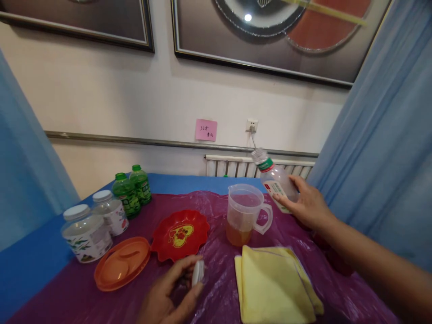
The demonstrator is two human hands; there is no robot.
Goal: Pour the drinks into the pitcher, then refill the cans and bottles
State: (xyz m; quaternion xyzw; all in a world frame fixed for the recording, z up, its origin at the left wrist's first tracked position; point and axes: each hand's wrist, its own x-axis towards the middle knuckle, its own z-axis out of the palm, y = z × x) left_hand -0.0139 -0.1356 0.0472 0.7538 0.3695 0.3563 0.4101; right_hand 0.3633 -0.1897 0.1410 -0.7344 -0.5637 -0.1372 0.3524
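Note:
My right hand is wrapped round a clear plastic bottle with a green neck band and a white label. Its uncapped mouth tilts up and to the left, behind and to the right of a measuring jug. In the jug stands some amber liquid. Low in the middle, my left hand pinches a white bottle cap between thumb and fingers. A red scalloped plate with a yellow heart design lies just beyond that hand. A folded yellow cloth rests in front of the jug.
Orange oval dishes lie at the left. Behind them stand two white-lidded jars and two green bottles. Purple plastic sheeting covers much of the blue table. Blue curtains hang at both sides.

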